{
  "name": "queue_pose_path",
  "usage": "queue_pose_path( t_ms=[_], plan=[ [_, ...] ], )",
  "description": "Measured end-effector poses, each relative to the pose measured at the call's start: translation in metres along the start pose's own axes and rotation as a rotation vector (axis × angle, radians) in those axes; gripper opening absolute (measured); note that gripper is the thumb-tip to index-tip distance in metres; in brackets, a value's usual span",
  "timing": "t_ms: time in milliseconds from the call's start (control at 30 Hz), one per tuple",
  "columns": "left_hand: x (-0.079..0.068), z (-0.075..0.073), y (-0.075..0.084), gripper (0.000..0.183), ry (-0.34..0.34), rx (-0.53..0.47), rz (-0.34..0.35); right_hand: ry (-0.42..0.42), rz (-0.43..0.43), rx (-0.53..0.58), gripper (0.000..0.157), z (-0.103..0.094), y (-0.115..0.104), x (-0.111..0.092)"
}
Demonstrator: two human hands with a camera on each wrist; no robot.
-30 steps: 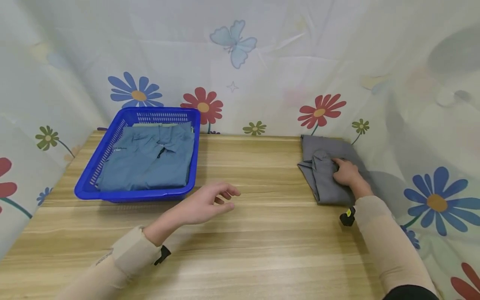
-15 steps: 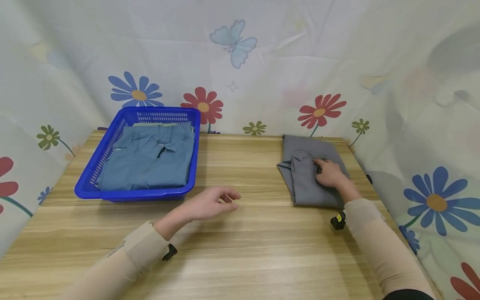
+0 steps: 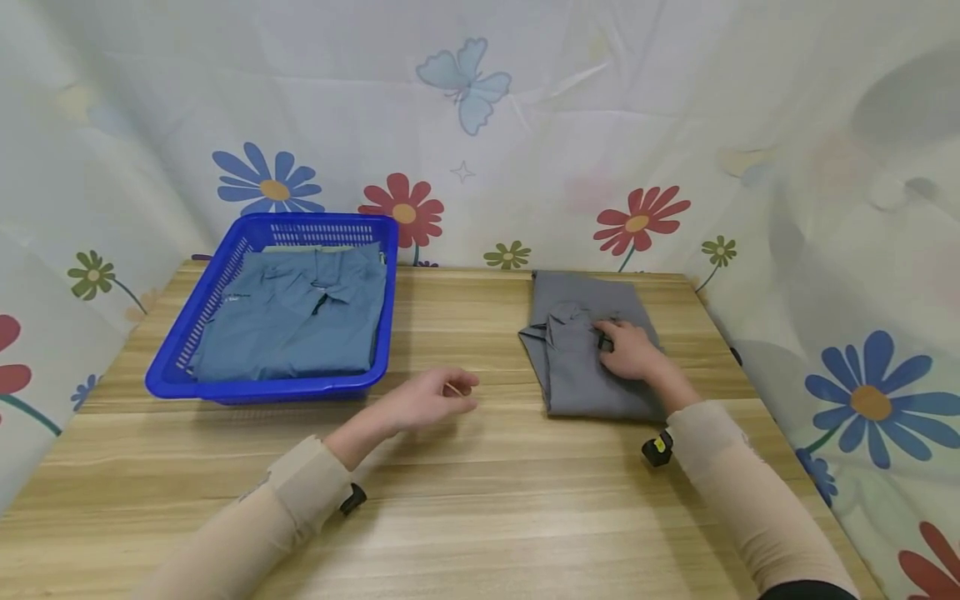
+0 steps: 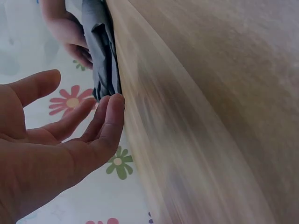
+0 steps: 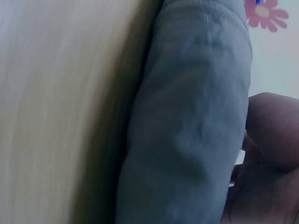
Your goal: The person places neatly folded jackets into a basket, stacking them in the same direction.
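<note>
A folded grey shirt (image 3: 581,379) lies on the right half of the wooden table, with a collar-like fold on top and one loose corner poking out at its left. My right hand (image 3: 632,352) rests on its upper right part, fingers pressing down on the cloth. In the right wrist view the shirt's thick folded side (image 5: 191,112) fills the middle, the hand beside it. My left hand (image 3: 427,402) hovers over the table between the basket and the shirt, its fingers loosely bent and holding nothing. The left wrist view shows this hand (image 4: 65,135) with thumb and fingers apart.
A blue plastic basket (image 3: 386,325) stands on the left of the table (image 3: 465,500), holding a neatly folded blue shirt (image 3: 292,325) with paler cloth under it. A flower-printed curtain (image 3: 540,167) closes off the back and both sides.
The grey shirt has slid left across the table under my right hand, away from the right edge. My left forearm has shifted slightly right, while its hand stays nearly in place.
</note>
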State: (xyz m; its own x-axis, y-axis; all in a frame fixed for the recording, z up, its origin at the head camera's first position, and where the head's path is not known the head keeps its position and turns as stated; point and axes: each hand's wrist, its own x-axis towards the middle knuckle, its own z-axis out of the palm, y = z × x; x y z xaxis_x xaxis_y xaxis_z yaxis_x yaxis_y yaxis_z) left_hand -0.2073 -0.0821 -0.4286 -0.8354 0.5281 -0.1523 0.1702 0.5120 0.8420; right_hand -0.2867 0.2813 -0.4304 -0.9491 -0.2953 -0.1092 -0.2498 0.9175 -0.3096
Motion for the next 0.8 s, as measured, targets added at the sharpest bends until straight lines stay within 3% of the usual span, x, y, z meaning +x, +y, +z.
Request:
queue_pose_path(
  t_ms=[333, 500, 800],
  plan=[
    [0.008, -0.002, 0.0, 0.043, 0.052, 0.002, -0.016, 0.016, -0.101, -0.027, 0.055, 0.01, -0.035, 0.002],
    [0.014, -0.004, -0.003, 0.048, 0.069, -0.037, -0.066, -0.002, -0.122, -0.026, 0.055, 0.015, -0.047, 0.004],
    [0.028, -0.007, -0.007, 0.066, 0.163, -0.127, -0.215, -0.038, -0.151, -0.004, 0.054, 0.024, -0.076, 0.006]
  ],
)
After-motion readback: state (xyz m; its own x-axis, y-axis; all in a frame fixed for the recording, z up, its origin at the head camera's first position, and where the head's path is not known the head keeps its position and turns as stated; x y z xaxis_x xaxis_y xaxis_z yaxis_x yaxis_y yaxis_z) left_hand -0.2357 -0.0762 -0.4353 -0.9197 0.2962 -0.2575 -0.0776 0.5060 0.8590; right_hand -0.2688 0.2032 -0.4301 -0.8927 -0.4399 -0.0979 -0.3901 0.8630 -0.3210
